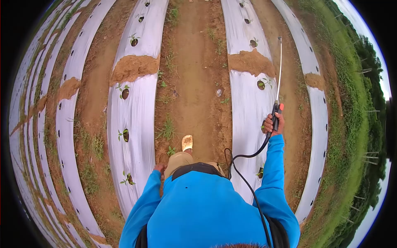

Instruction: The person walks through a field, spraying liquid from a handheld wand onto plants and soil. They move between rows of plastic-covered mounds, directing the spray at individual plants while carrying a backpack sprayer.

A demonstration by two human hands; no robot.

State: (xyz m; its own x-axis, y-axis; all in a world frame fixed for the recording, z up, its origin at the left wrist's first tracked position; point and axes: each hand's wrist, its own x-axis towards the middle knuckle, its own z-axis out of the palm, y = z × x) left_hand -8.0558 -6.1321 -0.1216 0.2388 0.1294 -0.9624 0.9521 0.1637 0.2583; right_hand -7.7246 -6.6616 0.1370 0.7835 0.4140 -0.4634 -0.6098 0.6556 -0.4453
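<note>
My right hand (274, 124) is wrapped round the black handle of a sprayer wand (279, 78), whose thin pale lance points forward over the right-hand bed. A red part shows at the top of the handle. From it a black hose (248, 156) curves back and runs down beside my blue sleeve. Low by my left thigh hangs my left hand (160, 167), partly seen, its fingers too hidden to judge. Nearest the wand is a seedling (266, 81) in a hole of the plastic-covered bed.
Raised beds under silvery plastic mulch (136, 103) run forward on both sides, with seedlings in round holes and soil mounds (134, 68) across them. A dirt path (194, 82) with weeds lies between. My shoe (187, 142) is on it. Grass and a post fence (372, 157) line the right.
</note>
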